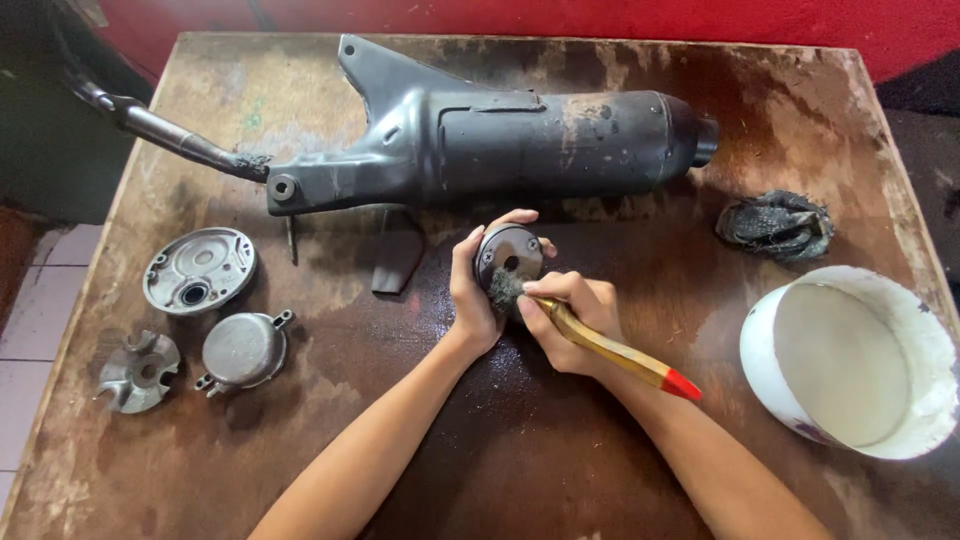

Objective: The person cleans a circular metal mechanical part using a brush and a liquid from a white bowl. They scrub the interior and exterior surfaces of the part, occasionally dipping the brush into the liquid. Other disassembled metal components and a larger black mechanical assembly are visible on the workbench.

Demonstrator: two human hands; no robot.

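While our right hand pinches a wooden-handled brush with fingers closed, bristles touching the round dark metal part, our left hand curls tightly around that part just in front of the black exhaust muffler, on the worn table.

Black exhaust muffler lies across top of my stained wooden table. Three grey metal covers at left: round plate, lidded cap, star-shaped piece. Dirty rag upper right, white bowl below it.
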